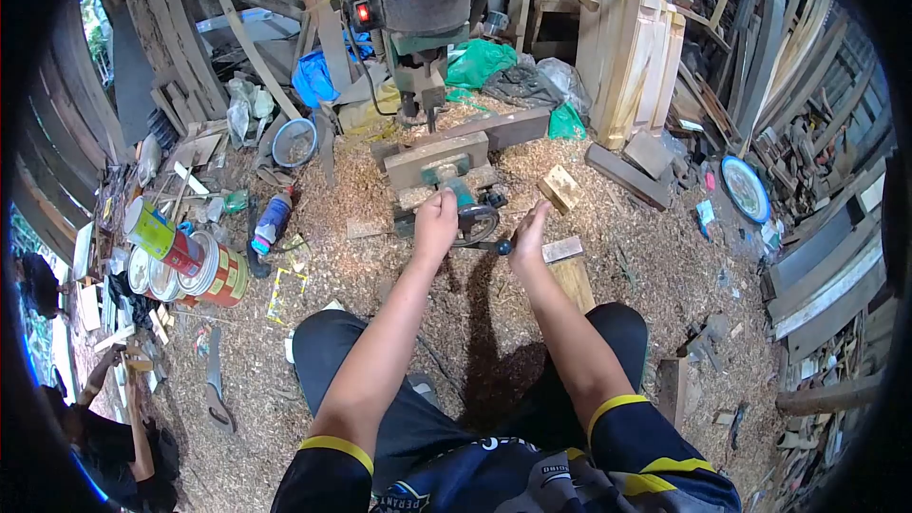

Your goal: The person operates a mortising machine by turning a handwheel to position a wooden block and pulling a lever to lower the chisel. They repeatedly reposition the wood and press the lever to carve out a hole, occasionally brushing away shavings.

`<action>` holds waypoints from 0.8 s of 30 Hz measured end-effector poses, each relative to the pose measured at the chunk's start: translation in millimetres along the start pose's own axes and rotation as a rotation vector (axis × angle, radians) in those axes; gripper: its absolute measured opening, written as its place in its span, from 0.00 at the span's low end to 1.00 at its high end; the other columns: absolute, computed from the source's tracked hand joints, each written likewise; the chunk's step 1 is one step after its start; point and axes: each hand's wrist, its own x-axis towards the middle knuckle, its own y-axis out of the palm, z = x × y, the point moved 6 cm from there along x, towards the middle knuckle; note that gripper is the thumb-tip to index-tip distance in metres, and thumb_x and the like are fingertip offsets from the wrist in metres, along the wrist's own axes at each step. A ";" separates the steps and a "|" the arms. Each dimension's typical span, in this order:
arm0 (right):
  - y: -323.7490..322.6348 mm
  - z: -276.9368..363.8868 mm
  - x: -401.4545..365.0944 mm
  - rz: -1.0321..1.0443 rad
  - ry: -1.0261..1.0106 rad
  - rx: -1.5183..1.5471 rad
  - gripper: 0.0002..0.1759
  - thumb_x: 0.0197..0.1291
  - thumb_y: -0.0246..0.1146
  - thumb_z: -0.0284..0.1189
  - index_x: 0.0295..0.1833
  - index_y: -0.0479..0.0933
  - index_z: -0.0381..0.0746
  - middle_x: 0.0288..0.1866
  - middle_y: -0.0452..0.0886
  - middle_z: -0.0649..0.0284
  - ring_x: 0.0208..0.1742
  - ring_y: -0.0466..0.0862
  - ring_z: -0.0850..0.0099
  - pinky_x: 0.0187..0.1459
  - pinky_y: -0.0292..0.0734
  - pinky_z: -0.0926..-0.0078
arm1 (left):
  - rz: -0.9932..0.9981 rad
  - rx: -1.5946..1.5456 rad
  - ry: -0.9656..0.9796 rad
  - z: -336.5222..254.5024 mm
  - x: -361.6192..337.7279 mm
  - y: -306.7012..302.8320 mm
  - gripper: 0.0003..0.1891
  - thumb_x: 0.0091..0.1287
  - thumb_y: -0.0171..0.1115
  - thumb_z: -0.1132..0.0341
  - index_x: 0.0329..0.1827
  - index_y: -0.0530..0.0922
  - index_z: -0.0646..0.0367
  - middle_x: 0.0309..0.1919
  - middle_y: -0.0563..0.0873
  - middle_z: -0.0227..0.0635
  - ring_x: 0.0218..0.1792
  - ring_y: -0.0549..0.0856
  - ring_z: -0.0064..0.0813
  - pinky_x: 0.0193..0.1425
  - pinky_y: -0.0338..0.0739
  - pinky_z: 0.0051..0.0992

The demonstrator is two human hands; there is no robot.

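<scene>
A machine vise (460, 192) with a green body stands in front of me, a brown wood block (437, 158) set upright at its jaws. My left hand (436, 224) is closed on the near side of the vise, left of its handwheel (480, 226). On the wheel's right side is a black knob (503, 248). Close beside that knob is my right hand (529, 233), its fingers stretched out and holding nothing. Above the vise hangs a drilling machine (418, 57) with its bit pointing down and a red light lit on its switch. A small wood block with holes (560, 189) lies just beyond my right hand.
Wood shavings cover the floor. Paint buckets (217, 271), a spray bottle (274, 218) and a handsaw (217, 380) are at left. Stacked pale timber pieces (627, 57) stand at back right, near a dark beam (627, 177). Another person (119, 427) works at far left.
</scene>
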 end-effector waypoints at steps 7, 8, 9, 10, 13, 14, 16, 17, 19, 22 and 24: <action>11.9 -35.4 17.0 -0.032 -0.133 -0.131 0.61 0.70 0.35 0.78 0.90 0.28 0.45 0.93 0.33 0.56 0.92 0.39 0.57 0.87 0.41 0.53 | 0.012 0.064 -0.013 1.6 0.4 -5.3 0.27 0.85 0.50 0.52 0.28 0.73 0.63 0.21 0.74 0.29 0.28 0.71 0.23 0.37 0.71 0.33; 4.4 -44.0 25.5 0.010 -0.076 -0.058 0.60 0.69 0.33 0.79 0.90 0.27 0.49 0.94 0.28 0.58 0.92 0.32 0.58 0.87 0.34 0.50 | 0.020 0.072 0.006 6.1 2.7 -5.4 0.27 0.85 0.50 0.52 0.28 0.73 0.63 0.21 0.73 0.31 0.28 0.71 0.24 0.37 0.71 0.34; -0.4 -40.6 27.6 0.009 -0.076 -0.058 0.60 0.69 0.33 0.79 0.90 0.27 0.49 0.94 0.28 0.58 0.92 0.32 0.58 0.87 0.34 0.50 | 0.029 0.080 0.024 3.6 3.7 -5.7 0.27 0.85 0.50 0.52 0.28 0.73 0.64 0.21 0.73 0.32 0.28 0.71 0.25 0.37 0.72 0.35; -8.2 -39.9 30.0 -0.035 -0.032 0.046 0.59 0.70 0.33 0.78 0.90 0.28 0.49 0.94 0.29 0.57 0.92 0.34 0.58 0.87 0.34 0.50 | 0.031 0.080 0.024 2.5 3.4 -5.6 0.27 0.85 0.50 0.52 0.28 0.73 0.64 0.21 0.73 0.32 0.28 0.71 0.25 0.37 0.72 0.35; 14.9 -25.8 11.0 -0.106 -0.110 0.027 0.57 0.73 0.34 0.75 0.91 0.31 0.47 0.93 0.31 0.55 0.92 0.37 0.56 0.87 0.35 0.50 | 0.014 0.090 0.058 -4.6 0.5 -8.1 0.27 0.84 0.50 0.51 0.29 0.73 0.65 0.21 0.74 0.35 0.28 0.72 0.26 0.38 0.72 0.35; 35.3 -9.8 -5.3 -0.127 -0.232 -0.100 0.55 0.75 0.35 0.72 0.90 0.33 0.45 0.93 0.33 0.53 0.92 0.38 0.54 0.87 0.36 0.50 | 0.013 0.082 0.040 -4.3 0.6 -8.7 0.27 0.84 0.50 0.51 0.29 0.73 0.65 0.21 0.74 0.36 0.28 0.72 0.26 0.38 0.73 0.36; 35.3 -1.2 -7.8 -0.171 -0.416 -0.370 0.53 0.78 0.37 0.68 0.90 0.36 0.41 0.92 0.35 0.49 0.91 0.42 0.50 0.87 0.36 0.50 | 0.008 0.066 0.017 -2.9 0.7 -9.3 0.27 0.84 0.50 0.51 0.30 0.72 0.66 0.21 0.74 0.38 0.28 0.73 0.27 0.38 0.73 0.37; 31.0 -1.6 -9.6 -0.172 -0.414 -0.376 0.53 0.78 0.37 0.68 0.90 0.36 0.41 0.92 0.35 0.49 0.91 0.42 0.50 0.87 0.36 0.50 | 0.014 0.067 0.018 -2.9 0.5 -9.7 0.28 0.84 0.50 0.50 0.30 0.73 0.66 0.22 0.74 0.38 0.28 0.73 0.27 0.39 0.73 0.37; 31.8 4.0 -18.7 -0.178 -0.312 -0.226 0.54 0.77 0.35 0.70 0.90 0.37 0.41 0.92 0.36 0.49 0.91 0.41 0.50 0.87 0.36 0.50 | 0.023 0.069 0.022 -4.5 1.8 -9.2 0.28 0.84 0.50 0.50 0.30 0.73 0.66 0.22 0.75 0.38 0.28 0.73 0.27 0.39 0.74 0.37; 4.6 -10.4 7.2 -0.238 -0.196 -0.141 0.54 0.76 0.33 0.71 0.90 0.34 0.42 0.93 0.35 0.51 0.91 0.40 0.53 0.87 0.37 0.48 | -0.002 0.073 0.051 -3.8 0.5 -11.1 0.28 0.84 0.50 0.50 0.31 0.74 0.66 0.22 0.75 0.37 0.29 0.74 0.26 0.40 0.74 0.35; 18.3 -3.3 -1.2 -0.304 -0.126 -0.152 0.54 0.76 0.33 0.71 0.90 0.32 0.43 0.93 0.33 0.54 0.91 0.38 0.53 0.87 0.36 0.49 | 0.022 0.072 0.013 4.1 2.6 -10.0 0.27 0.85 0.50 0.50 0.31 0.76 0.65 0.22 0.75 0.34 0.29 0.74 0.25 0.40 0.74 0.33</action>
